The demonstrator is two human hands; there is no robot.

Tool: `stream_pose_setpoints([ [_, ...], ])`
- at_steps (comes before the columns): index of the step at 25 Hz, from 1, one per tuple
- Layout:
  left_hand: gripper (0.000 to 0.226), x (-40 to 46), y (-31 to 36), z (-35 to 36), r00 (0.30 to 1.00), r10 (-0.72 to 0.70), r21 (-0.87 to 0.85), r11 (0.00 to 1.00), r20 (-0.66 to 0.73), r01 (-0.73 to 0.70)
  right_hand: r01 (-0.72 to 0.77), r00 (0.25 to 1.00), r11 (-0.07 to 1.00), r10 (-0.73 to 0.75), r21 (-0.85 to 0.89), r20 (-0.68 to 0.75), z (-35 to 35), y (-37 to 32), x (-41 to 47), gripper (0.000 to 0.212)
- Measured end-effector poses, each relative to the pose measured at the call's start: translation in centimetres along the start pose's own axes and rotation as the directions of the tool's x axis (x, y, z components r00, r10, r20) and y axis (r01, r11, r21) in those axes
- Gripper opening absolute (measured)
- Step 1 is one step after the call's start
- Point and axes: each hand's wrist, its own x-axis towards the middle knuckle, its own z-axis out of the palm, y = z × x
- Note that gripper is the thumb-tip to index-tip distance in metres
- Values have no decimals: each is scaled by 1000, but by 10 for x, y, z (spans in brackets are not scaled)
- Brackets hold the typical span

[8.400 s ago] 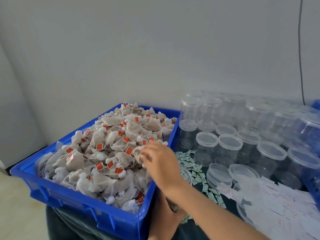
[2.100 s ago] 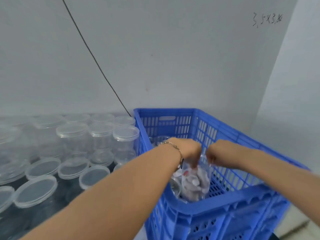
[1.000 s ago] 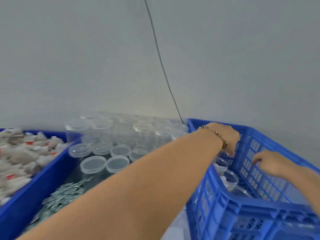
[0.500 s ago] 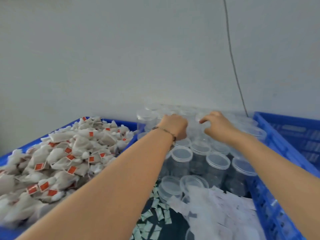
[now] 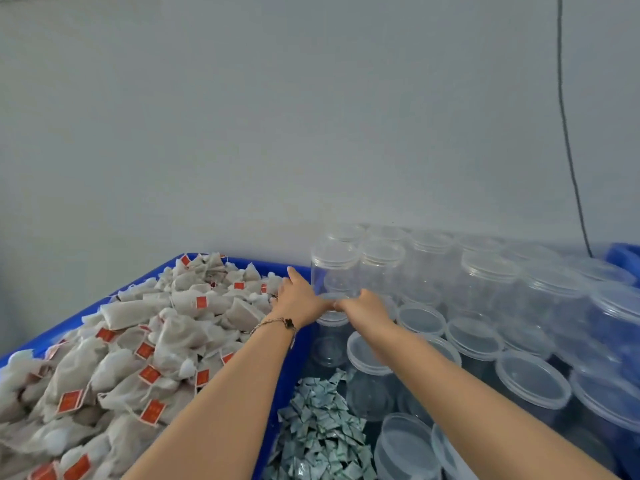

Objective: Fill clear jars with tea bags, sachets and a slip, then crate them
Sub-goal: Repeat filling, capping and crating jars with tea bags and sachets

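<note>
Clear lidded plastic jar (image 5: 334, 271) stood in upper stack of empty jars (image 5: 485, 289) near wall, beside blue bin's far corner. Left hand (image 5: 298, 299) held its base, thumb up along side; right hand (image 5: 363, 304) gripped base from other side. Blue plastic bin (image 5: 292, 368) heaped with beige tea bags (image 5: 138, 341) sat left. Green-white sachets (image 5: 318, 434) lay piled in front.

Head view, forward-down, seemingly close over hands (image 5: 332, 301).
</note>
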Motion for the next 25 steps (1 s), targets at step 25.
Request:
stream_pose_setpoints([
  [25,80,-161,-25,24,922,292,-293,885,-256,-362,99,994,932,-112,-349,-18,-41,1,-143,67],
])
